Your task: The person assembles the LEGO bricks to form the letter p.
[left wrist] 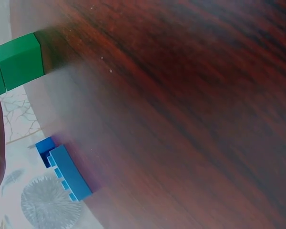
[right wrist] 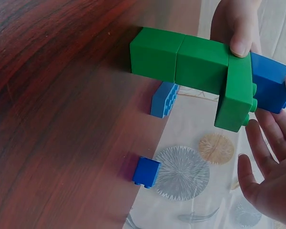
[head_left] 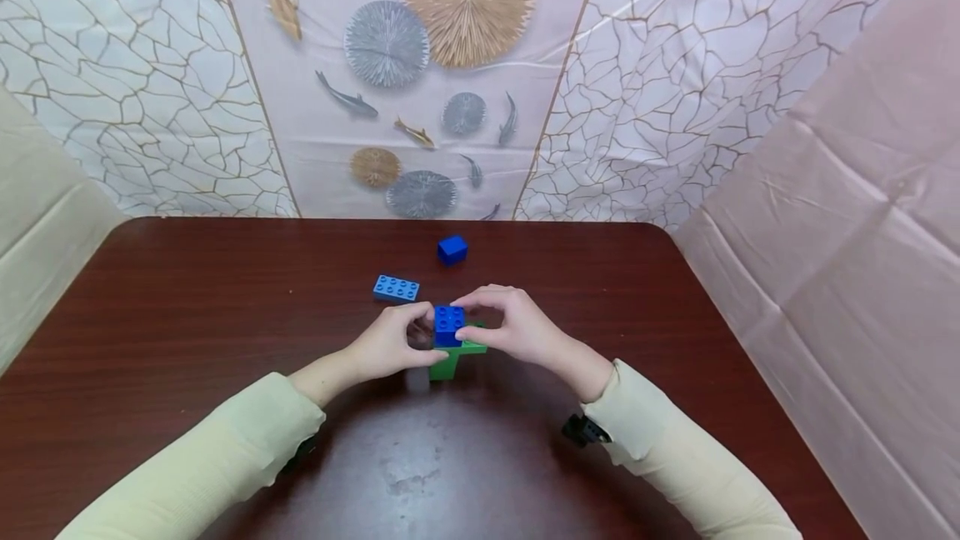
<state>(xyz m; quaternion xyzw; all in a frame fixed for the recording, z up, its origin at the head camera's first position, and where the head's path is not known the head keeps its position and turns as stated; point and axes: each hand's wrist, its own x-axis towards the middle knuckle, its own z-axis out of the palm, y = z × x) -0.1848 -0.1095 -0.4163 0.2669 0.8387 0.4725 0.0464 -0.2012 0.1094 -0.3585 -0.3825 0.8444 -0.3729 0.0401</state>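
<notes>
While the left hand (head_left: 390, 344) grips the green stack (right wrist: 200, 64), well in from the far edge of the surface (head_left: 225, 290), the right hand (head_left: 525, 330) pinches the blue block (head_left: 448, 325) on the left end of the top brick (right wrist: 237, 95), whose long axis points toward the right edge.

Centre of frame: blue block (head_left: 449, 327) with four studs sits on top of green blocks (head_left: 443, 367). Right hand (head_left: 521, 327) pinches blue block from right side; left hand (head_left: 390, 344) holds green blocks from left side. Just above left hand, light-blue brick (head_left: 396, 288) lies on brown table (head_left: 225, 298); smaller dark-blue block (head_left: 452, 250) is near, upper right of it.
</notes>
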